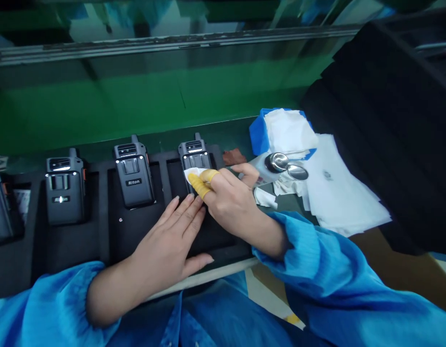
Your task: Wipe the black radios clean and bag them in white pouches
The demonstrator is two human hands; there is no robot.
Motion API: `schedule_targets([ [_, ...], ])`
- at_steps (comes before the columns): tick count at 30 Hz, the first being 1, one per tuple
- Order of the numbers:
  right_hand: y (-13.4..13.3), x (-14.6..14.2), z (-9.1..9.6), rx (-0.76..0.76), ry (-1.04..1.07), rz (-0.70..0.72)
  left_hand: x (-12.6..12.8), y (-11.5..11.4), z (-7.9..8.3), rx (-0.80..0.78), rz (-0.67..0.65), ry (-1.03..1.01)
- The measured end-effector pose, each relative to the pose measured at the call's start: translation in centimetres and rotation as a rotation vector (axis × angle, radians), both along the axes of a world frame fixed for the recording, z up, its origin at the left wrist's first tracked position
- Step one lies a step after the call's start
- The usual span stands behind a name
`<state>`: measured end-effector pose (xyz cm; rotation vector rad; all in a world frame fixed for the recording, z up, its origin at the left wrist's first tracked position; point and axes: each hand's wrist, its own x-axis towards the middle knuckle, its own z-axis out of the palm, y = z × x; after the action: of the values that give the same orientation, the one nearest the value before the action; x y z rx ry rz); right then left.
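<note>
My right hand (228,195), with yellow finger cots on two fingers, pinches a white cloth (192,172) against the face of a black walkie-talkie (194,149). That radio lies in a compartment of a black foam tray (104,217); its lower half is hidden by my hands. My left hand (172,236) lies flat with fingers stretched out, the fingertips at the radio's lower end. To the left, a walkie-talkie marked Riton (134,176) and another walkie-talkie (66,190) rest in their own compartments. A further radio (4,207) is cut off at the left edge.
Right of the tray stand a bottle with a metal lid (277,163) and a blue bin (258,135) of white cloths. White sheets or bags (342,188) lie beside a large stack of black foam (389,140). A brown scrap (233,156) lies near the tray; a green wall (136,101) rises behind.
</note>
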<state>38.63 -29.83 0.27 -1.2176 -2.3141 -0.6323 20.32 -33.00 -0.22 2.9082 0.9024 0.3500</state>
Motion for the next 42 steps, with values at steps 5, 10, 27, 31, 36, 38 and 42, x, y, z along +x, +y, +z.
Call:
schedule_targets([
  [5,-0.2,0.8,-0.1,-0.034,0.008,-0.106,0.0,0.0,0.2,-0.002,-0.003,0.006],
  [10,0.0,-0.1,-0.2,-0.029,0.039,-0.029,0.1,-0.1,0.0,-0.034,0.004,0.012],
  [27,-1.5,1.2,0.1,-0.010,0.039,-0.280,0.0,0.0,0.2,-0.016,-0.008,-0.013],
  [31,-0.7,1.6,0.5,0.002,0.092,-0.315,0.0,-0.1,0.2,-0.016,-0.004,-0.014],
  [36,0.6,0.1,0.1,0.062,0.067,-0.042,0.0,-0.2,-0.1,-0.033,0.016,0.001],
  [38,0.6,0.4,0.1,0.026,0.046,-0.023,0.0,-0.2,-0.1,-0.051,0.019,0.001],
  [42,0.0,2.8,0.8,-0.106,0.028,-0.214,0.0,-0.2,0.0,-0.053,0.008,-0.006],
])
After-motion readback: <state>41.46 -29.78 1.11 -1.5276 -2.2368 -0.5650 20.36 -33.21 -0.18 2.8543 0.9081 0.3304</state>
